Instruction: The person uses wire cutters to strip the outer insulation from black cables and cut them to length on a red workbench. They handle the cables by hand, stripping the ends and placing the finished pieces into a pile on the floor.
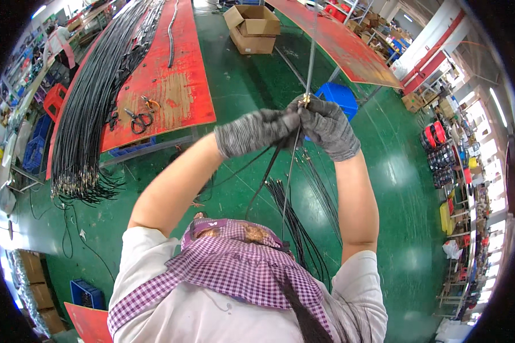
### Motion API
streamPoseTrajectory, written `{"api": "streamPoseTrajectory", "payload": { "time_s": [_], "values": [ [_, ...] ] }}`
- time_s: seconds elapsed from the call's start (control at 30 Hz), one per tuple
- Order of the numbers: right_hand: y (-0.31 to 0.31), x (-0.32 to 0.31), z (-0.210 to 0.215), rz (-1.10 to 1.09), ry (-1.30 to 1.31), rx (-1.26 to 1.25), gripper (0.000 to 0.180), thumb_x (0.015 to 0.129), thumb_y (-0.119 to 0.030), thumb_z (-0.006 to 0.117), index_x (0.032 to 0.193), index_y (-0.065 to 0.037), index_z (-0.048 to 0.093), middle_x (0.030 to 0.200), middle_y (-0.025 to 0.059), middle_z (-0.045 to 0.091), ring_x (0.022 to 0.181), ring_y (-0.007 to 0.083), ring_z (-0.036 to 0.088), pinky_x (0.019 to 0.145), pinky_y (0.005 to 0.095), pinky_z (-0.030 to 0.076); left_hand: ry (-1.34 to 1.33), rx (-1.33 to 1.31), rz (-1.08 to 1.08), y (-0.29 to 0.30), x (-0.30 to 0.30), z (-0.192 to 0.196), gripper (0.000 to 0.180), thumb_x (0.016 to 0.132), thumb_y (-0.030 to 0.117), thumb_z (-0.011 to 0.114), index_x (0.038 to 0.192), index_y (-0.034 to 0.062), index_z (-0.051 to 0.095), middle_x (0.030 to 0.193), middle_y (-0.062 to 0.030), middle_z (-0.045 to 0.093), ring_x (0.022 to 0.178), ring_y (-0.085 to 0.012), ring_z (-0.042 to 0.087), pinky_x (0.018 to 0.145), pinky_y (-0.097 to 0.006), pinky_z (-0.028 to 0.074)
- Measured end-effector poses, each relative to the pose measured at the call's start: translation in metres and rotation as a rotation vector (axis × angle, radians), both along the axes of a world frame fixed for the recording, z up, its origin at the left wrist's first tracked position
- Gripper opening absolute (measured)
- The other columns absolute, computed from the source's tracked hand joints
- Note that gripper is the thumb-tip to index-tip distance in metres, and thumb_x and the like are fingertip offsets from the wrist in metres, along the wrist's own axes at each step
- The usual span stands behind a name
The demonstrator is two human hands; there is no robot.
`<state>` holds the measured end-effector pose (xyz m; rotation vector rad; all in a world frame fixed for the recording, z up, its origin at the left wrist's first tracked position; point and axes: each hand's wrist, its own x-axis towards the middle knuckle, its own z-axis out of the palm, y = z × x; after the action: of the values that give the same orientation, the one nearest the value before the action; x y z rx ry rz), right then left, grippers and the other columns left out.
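Both my hands wear grey knitted gloves and meet in front of me at chest height. My left hand [254, 132] is closed, with its fingertips on thin black cables [269, 164] that trail down below it. Motion blurs its fingers a little. Closed beside it, my right hand [329, 130] grips near a brass-coloured fitting [306, 100]. A thin grey rod or tube [312, 54] runs up from that fitting. The gloves hide just how the cables and fitting join. Below my hands hangs a bundle of black cables [294, 214] with metal ends.
A red worn table [183, 86] at the left carries a thick spread of black cables [91, 114], scissors [137, 121] and orange-handled pliers [150, 103]. Behind my hands are a blue stool [339, 96], a cardboard box [253, 41] and another red table [349, 48]. Shelving lines the right.
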<state>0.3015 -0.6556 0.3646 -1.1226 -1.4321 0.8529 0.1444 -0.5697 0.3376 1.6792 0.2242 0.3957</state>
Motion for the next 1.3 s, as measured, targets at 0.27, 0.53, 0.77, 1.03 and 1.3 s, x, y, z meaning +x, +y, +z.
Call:
{"api": "streamPoseTrajectory", "payload": {
  "time_s": [0.27,0.53,0.77,1.03,1.3],
  "values": [
    [0.002,-0.003,0.007,-0.028,0.135,-0.104,0.028,0.078,-0.03,0.058,0.092,-0.007,0.062,0.075,0.0006,0.06,0.063,0.0052,0.049,0.056,0.0186,0.039,-0.332,-0.842,-0.117,-0.038,0.017,0.001,0.032,0.085,0.041,0.042,0.078,0.0112,0.048,0.053,0.0034,0.037,0.042,-0.0055,0.029,0.039,-0.02,0.022],
    [-0.004,-0.005,0.007,-0.027,0.044,0.012,0.029,0.08,-0.028,0.054,0.097,-0.005,0.059,0.089,0.0037,0.061,0.079,0.0081,0.054,0.067,0.0214,0.044,-0.255,-0.696,0.058,-0.04,0.019,0.001,0.029,0.086,0.037,0.044,0.075,0.0105,0.046,0.05,0.0043,0.033,0.039,-0.0062,0.028,0.037,-0.021,0.021],
    [0.002,0.0,0.0,-0.152,-0.024,-0.006,0.024,0.081,-0.026,0.053,0.09,-0.004,0.06,0.085,0.0043,0.06,0.072,0.0084,0.053,0.061,0.0222,0.043,-0.277,-0.736,0.07,-0.038,0.026,-0.005,0.023,0.087,0.031,0.044,0.088,0.0089,0.051,0.055,0.0031,0.037,0.044,-0.0061,0.031,0.04,-0.021,0.024],
    [0.028,-0.004,-0.033,-0.205,-0.233,0.061,0.016,0.08,-0.016,0.053,0.084,-0.001,0.059,0.073,0.0065,0.055,0.066,0.0137,0.053,0.058,0.024,0.042,-0.435,-0.546,0.41,-0.029,0.032,-0.053,0.032,0.088,0.018,0.043,0.119,0.0105,0.042,0.08,0.0026,0.05,0.063,-0.0049,0.045,0.053,-0.018,0.038],
    [0.057,-0.031,-0.144,-0.174,-0.046,-0.065,0.012,0.081,-0.014,0.054,0.081,-0.002,0.057,0.078,0.0034,0.054,0.07,0.0106,0.05,0.061,0.0246,0.041,-0.332,-0.714,0.649,-0.024,0.016,-0.143,0.035,0.089,0.019,0.04,0.122,0.007,0.037,0.097,0.0016,0.05,0.082,-0.0071,0.046,0.075,-0.017,0.041]
  ]
}}
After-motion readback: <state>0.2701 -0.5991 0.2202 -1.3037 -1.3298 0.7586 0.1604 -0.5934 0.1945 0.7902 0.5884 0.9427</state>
